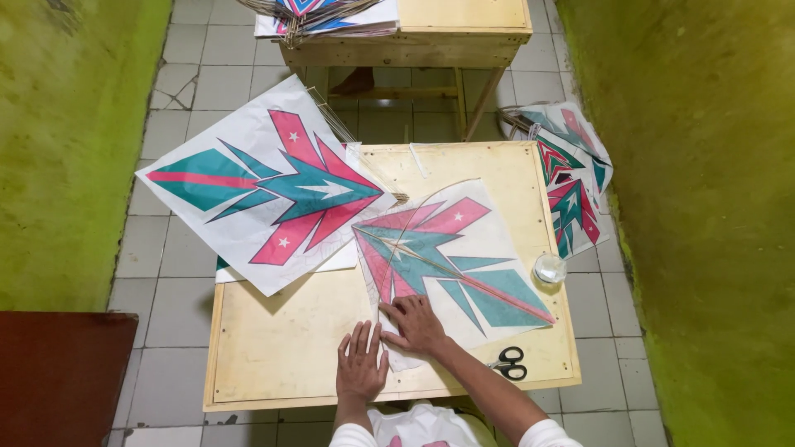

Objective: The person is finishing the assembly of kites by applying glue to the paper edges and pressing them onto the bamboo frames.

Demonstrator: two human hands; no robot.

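Note:
A white paper kite (464, 265) printed with teal and pink arrow shapes lies face down on the wooden table (281, 339), a thin stick frame across it. My left hand (361, 364) rests flat on the table at the kite's near corner. My right hand (418, 324) presses flat on that same corner of the paper, fingers spread. Neither hand grips anything.
A stack of finished kites (269, 186) overhangs the table's far left. Black scissors (509, 362) and a small clear glue pot (550, 268) sit at the right edge. More kites (571, 178) lean by the green wall. Another wooden table (464, 29) stands beyond.

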